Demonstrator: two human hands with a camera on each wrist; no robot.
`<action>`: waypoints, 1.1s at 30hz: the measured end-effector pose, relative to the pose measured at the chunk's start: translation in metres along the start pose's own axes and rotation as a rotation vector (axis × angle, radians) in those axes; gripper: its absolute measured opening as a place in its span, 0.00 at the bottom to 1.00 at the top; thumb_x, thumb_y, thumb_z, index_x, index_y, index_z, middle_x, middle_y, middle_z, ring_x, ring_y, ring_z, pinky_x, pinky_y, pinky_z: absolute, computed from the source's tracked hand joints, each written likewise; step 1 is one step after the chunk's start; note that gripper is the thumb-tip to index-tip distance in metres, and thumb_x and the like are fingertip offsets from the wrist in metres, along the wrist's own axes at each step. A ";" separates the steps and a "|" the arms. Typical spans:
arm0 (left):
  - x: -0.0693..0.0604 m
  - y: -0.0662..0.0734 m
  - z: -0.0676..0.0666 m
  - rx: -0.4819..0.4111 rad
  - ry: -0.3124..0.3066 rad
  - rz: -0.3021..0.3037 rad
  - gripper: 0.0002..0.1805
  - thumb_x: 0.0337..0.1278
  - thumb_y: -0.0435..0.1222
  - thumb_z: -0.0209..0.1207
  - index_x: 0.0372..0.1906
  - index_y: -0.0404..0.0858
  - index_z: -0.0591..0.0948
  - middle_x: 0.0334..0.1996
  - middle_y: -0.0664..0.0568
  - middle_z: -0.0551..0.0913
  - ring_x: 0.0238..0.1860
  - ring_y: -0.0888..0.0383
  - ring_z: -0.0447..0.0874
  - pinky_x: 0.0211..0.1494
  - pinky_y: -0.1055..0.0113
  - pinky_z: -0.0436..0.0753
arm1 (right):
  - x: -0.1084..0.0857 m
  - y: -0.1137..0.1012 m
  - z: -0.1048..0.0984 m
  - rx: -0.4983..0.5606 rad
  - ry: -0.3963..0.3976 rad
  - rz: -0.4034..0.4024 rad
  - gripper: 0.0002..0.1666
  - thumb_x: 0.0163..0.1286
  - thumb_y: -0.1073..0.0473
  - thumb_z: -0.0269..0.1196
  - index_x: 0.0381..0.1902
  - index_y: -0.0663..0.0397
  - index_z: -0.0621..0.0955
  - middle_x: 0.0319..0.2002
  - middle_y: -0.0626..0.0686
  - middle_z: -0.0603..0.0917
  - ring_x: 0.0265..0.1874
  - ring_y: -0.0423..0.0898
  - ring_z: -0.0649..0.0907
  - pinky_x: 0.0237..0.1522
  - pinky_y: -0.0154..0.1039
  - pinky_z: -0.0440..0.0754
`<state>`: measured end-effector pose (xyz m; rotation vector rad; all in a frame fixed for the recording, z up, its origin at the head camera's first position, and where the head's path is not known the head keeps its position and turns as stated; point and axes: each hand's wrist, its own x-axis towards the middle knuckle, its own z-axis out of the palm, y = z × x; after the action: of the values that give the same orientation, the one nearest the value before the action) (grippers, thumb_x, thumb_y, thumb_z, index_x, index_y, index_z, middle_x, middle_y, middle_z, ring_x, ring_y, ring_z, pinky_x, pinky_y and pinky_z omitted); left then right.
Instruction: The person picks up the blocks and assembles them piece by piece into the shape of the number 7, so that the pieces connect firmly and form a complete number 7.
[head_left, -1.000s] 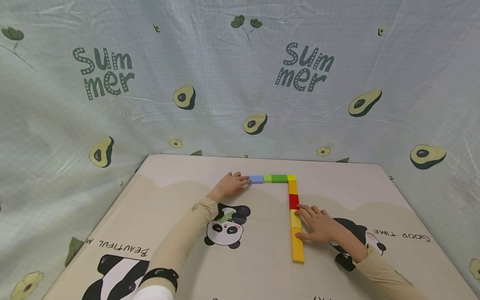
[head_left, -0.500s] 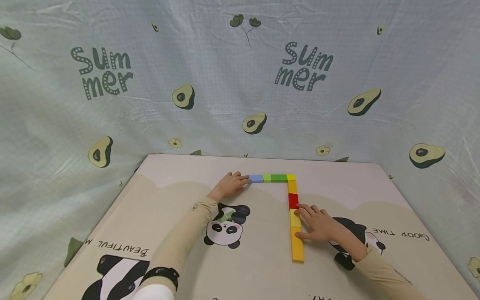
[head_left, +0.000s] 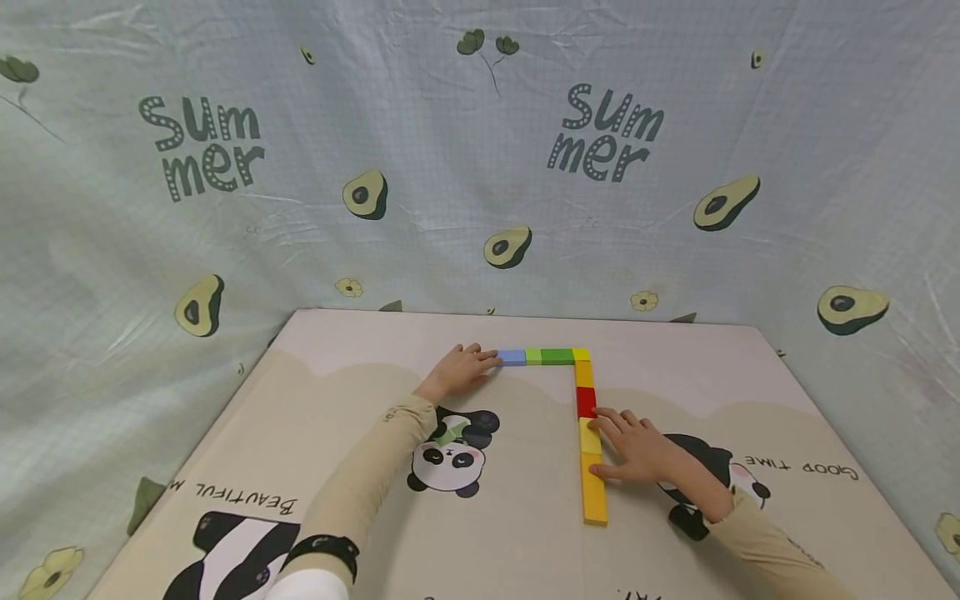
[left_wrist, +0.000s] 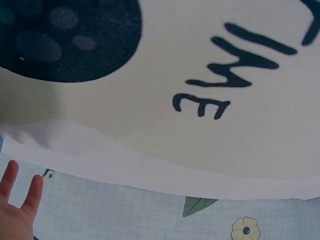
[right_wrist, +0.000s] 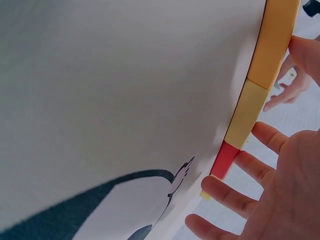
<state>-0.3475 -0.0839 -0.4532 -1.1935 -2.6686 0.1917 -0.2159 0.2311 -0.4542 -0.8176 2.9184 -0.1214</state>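
Note:
Flat coloured blocks form an upside-down L on the table in the head view. Its far row runs from a blue block [head_left: 513,357] through a light green block [head_left: 533,357] and a green block [head_left: 557,357] to a small yellow block [head_left: 581,355]. Down the near side come an orange-yellow block [head_left: 584,373], a red block [head_left: 586,402], a pale yellow block [head_left: 590,436] and a long orange block [head_left: 594,493]. My left hand [head_left: 457,372] touches the blue block's left end with extended fingers. Along the column's right side, my right hand [head_left: 639,450] rests spread fingertips and thumb.
A cream tablecloth [head_left: 510,517] with printed pandas and lettering covers the table. Behind and at both sides hangs a pale curtain [head_left: 427,250] with avocado prints. The table's far edge lies a short way beyond the far row.

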 end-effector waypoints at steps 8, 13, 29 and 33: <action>-0.001 -0.001 0.003 0.021 0.018 0.013 0.20 0.59 0.41 0.51 0.58 0.48 0.71 0.58 0.52 0.73 0.48 0.54 0.73 0.44 0.58 0.75 | -0.001 0.000 0.000 0.009 -0.007 0.009 0.42 0.52 0.30 0.55 0.57 0.50 0.65 0.62 0.57 0.63 0.53 0.56 0.68 0.50 0.59 0.68; -0.001 0.000 0.004 0.006 0.028 0.008 0.20 0.60 0.41 0.51 0.57 0.48 0.71 0.58 0.52 0.73 0.48 0.53 0.73 0.43 0.59 0.75 | -0.001 0.000 0.000 0.005 0.001 0.004 0.42 0.52 0.30 0.55 0.57 0.50 0.66 0.62 0.57 0.63 0.53 0.56 0.68 0.50 0.59 0.68; -0.003 -0.002 0.006 0.014 0.105 0.004 0.16 0.58 0.41 0.53 0.52 0.52 0.76 0.45 0.52 0.80 0.42 0.54 0.72 0.37 0.61 0.72 | -0.002 -0.003 -0.001 0.005 0.014 0.015 0.42 0.52 0.31 0.56 0.57 0.50 0.66 0.62 0.57 0.64 0.53 0.55 0.68 0.50 0.59 0.68; -0.003 0.000 0.007 -0.003 0.079 0.011 0.16 0.59 0.41 0.52 0.52 0.51 0.76 0.45 0.53 0.81 0.41 0.55 0.72 0.37 0.62 0.71 | -0.003 -0.003 -0.001 0.013 0.018 0.011 0.41 0.52 0.31 0.56 0.57 0.50 0.66 0.62 0.57 0.64 0.53 0.55 0.68 0.50 0.59 0.68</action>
<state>-0.3472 -0.0863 -0.4602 -1.1908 -2.5959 0.1398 -0.2122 0.2300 -0.4529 -0.8031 2.9349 -0.1474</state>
